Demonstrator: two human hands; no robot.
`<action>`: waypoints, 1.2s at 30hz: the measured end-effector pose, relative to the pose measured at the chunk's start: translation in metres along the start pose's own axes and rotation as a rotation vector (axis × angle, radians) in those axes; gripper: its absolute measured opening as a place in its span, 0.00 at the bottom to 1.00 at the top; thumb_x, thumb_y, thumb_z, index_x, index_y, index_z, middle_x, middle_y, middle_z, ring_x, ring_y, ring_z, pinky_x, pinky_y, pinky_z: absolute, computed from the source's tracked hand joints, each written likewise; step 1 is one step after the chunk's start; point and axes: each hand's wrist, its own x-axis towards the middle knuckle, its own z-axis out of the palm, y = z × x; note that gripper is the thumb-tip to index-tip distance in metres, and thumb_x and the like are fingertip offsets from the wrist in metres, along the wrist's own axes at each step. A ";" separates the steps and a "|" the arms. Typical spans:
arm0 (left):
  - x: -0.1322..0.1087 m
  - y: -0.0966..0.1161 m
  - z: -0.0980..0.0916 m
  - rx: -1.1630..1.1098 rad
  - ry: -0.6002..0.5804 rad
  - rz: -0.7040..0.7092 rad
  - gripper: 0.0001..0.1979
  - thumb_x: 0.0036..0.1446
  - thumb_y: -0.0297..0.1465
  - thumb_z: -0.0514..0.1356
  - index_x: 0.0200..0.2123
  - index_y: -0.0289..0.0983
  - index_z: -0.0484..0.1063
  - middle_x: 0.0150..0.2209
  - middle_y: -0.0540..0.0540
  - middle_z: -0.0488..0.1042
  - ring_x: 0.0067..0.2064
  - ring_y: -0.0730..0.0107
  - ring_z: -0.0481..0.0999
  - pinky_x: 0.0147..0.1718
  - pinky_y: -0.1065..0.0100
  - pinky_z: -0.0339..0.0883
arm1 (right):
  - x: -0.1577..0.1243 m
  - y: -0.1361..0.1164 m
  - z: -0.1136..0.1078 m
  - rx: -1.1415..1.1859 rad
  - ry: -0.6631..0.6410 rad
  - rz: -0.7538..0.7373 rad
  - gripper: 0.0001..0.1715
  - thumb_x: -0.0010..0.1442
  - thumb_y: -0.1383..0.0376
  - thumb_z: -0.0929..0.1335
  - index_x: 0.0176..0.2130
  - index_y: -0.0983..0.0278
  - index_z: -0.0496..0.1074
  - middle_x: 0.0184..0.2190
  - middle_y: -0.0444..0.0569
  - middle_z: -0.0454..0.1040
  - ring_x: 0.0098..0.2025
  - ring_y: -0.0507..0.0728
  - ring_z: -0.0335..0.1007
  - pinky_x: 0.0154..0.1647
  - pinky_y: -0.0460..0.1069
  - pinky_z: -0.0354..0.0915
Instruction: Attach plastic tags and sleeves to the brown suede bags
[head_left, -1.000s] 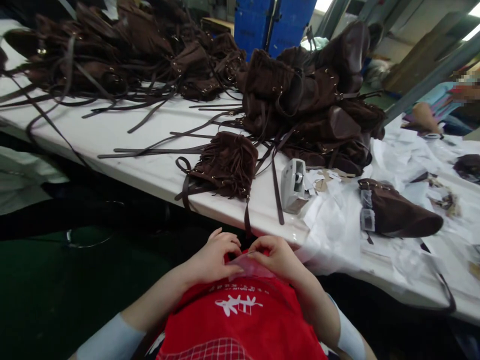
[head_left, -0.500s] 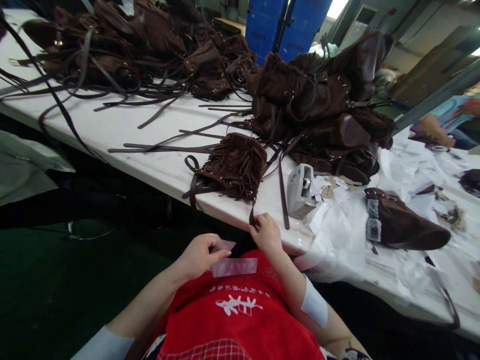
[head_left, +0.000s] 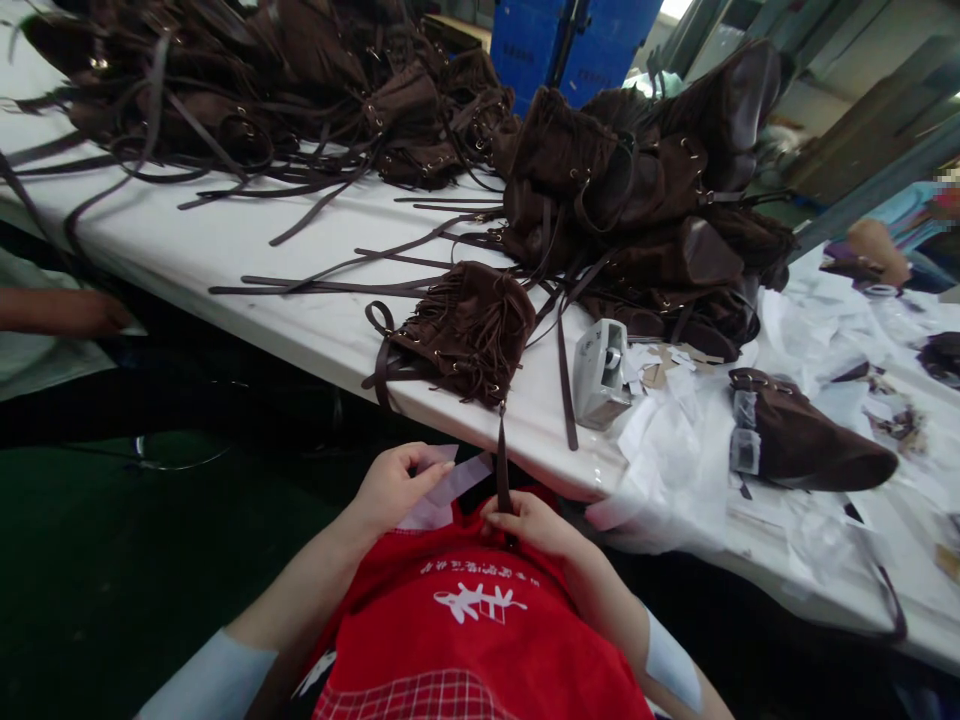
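Observation:
My left hand (head_left: 391,485) pinches a small pale translucent strip (head_left: 450,485) just above my red apron (head_left: 480,620). My right hand (head_left: 529,522) is closed on the end of a dark brown strap (head_left: 501,460) that hangs over the table edge from a brown fringed suede bag (head_left: 465,330). The bag lies on the white table (head_left: 247,250) directly ahead of my hands. Both hands sit below the table edge, close together.
A grey tape dispenser (head_left: 600,372) stands right of the fringed bag, beside crumpled white paper (head_left: 675,450) and a brown bag (head_left: 802,445). Heaps of brown bags (head_left: 645,210) and loose straps cover the far table. Another person's hand (head_left: 75,312) shows at left, a co-worker (head_left: 900,230) at far right.
My right hand left the strip, reached up to the hanging strap at the table edge, and pulled its end down toward my apron. My left hand kept the strip. A person's hand appeared at left.

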 end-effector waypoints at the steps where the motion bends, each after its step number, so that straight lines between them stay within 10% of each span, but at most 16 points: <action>1: 0.000 0.001 0.002 -0.011 -0.007 0.001 0.12 0.53 0.40 0.63 0.30 0.36 0.77 0.28 0.47 0.78 0.31 0.66 0.75 0.30 0.68 0.66 | -0.003 0.000 0.000 -0.025 0.032 -0.020 0.23 0.53 0.49 0.73 0.32 0.67 0.73 0.25 0.47 0.76 0.27 0.52 0.69 0.32 0.48 0.62; 7: -0.002 0.016 0.022 -0.072 -0.072 0.093 0.10 0.53 0.36 0.63 0.27 0.35 0.77 0.26 0.48 0.75 0.29 0.69 0.73 0.30 0.69 0.66 | -0.012 -0.032 0.010 0.024 0.001 -0.146 0.29 0.48 0.56 0.78 0.47 0.65 0.73 0.20 0.37 0.67 0.20 0.47 0.57 0.23 0.44 0.52; 14: 0.001 0.038 0.026 -0.090 -0.076 0.211 0.09 0.54 0.34 0.62 0.27 0.35 0.77 0.28 0.46 0.76 0.30 0.69 0.73 0.30 0.70 0.66 | 0.003 -0.031 0.027 0.037 0.067 -0.101 0.24 0.49 0.49 0.75 0.24 0.67 0.72 0.16 0.41 0.66 0.17 0.47 0.55 0.18 0.44 0.50; 36: 0.005 0.042 0.025 -0.057 -0.018 0.043 0.15 0.49 0.39 0.64 0.19 0.35 0.72 0.19 0.49 0.72 0.23 0.73 0.67 0.23 0.72 0.60 | -0.001 -0.027 0.024 0.100 -0.033 -0.071 0.20 0.49 0.53 0.76 0.28 0.68 0.75 0.14 0.39 0.64 0.15 0.45 0.52 0.16 0.44 0.46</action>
